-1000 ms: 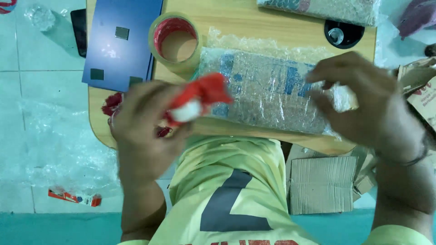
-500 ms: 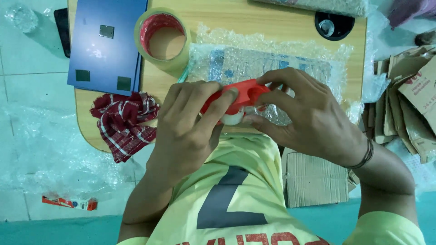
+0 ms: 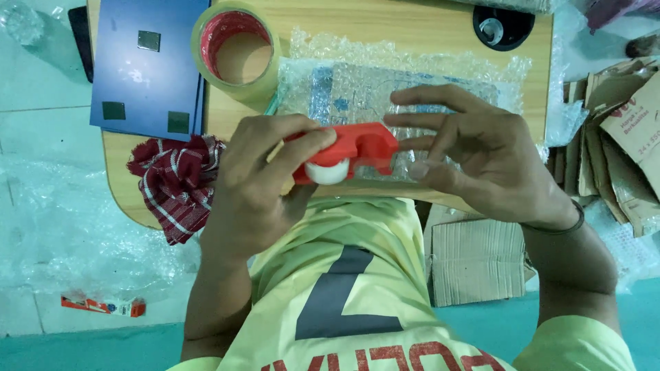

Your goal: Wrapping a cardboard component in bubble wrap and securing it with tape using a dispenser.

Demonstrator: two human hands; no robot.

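Head view: left hand grip closed around red tape dispenser; right hand fingertips touching it.

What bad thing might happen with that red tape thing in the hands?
The left hand grips the red tape dispenser while the right hand's fingers sit right at its open front end. If a cutting edge sits there, they might get nicked. The bubble-wrapped package lies loose under both hands, so it may slide on the wooden table. The big tape roll beside it might get bumped.
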